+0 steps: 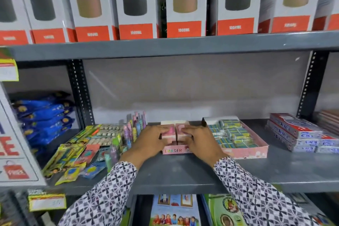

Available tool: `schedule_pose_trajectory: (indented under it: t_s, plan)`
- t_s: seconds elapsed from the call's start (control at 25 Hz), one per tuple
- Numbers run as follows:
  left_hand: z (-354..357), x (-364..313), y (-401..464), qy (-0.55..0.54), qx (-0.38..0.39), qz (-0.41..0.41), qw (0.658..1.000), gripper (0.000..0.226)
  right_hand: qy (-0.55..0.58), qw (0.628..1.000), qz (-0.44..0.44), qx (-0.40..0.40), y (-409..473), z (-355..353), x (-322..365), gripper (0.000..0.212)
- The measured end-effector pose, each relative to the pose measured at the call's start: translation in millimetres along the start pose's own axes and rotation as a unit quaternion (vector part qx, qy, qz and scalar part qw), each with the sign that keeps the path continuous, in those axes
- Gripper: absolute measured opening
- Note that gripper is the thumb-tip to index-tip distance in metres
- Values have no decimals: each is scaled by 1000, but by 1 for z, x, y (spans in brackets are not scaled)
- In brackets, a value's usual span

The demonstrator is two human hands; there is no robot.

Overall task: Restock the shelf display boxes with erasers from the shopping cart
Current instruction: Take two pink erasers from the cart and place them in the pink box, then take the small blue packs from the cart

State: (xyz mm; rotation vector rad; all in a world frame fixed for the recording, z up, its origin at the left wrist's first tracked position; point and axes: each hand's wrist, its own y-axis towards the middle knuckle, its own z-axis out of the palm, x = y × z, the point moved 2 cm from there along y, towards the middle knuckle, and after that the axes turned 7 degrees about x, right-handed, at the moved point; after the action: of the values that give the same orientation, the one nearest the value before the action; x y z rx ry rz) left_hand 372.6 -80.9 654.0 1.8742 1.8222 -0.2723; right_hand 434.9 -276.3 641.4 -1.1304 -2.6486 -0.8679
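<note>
I see my left hand (149,141) and my right hand (199,140) side by side on the middle shelf (183,169), each one pressing on a pink eraser pack. The left hand's fingers (161,131) lie bent over the left pink pack (169,133), and the right hand's fingers (189,131) lie bent over the right pink pack (180,130), so both hands are closed on the packs. The two packs touch each other in the middle. They sit in a small pink display box (174,150) with the word ERASER on its near wall. Just to the right is a bigger pink tray (245,152) full of small green and blue erasers (234,134). Farther right is a stack of red and white boxes (297,134). To the left of my hands lie bright stationery packets (88,145) and some standing pens (134,128), and far left are blue bags (44,115). On the shelf above stand tall white bottle boxes (136,5) with orange labels. My patterned sleeves (108,192) reach in from the near edge. I cannot see the shopping cart.
</note>
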Motion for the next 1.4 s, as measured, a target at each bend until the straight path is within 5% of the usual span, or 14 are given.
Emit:
schedule_pose_trajectory:
  t_s: [0.36, 0.6, 0.88, 1.12, 1.28, 1.4]
  plan:
    - [6, 1, 1, 15, -37, 12, 999, 60, -74, 997, 8, -23, 6, 4, 5, 30]
    - [19, -1, -154, -41, -173, 31, 983, 51, 25, 993, -76, -90, -109, 5, 63, 51]
    - [123, 96, -315, -65, -145, -149, 976, 44, 139, 966, -146, 159, -242, 168, 114, 38]
    - [314, 260, -379, -129, 73, -424, 893, 25, 143, 881, 84, 444, -331, 394, 62, 36]
    - [442, 315, -407, -112, 220, -414, 876, 34, 29, 784, 118, 609, -400, 508, 36, 32]
    - [515, 347, -425, -69, 298, -372, 876, 49, -56, 756, 79, 648, -448, 558, 18, 39]
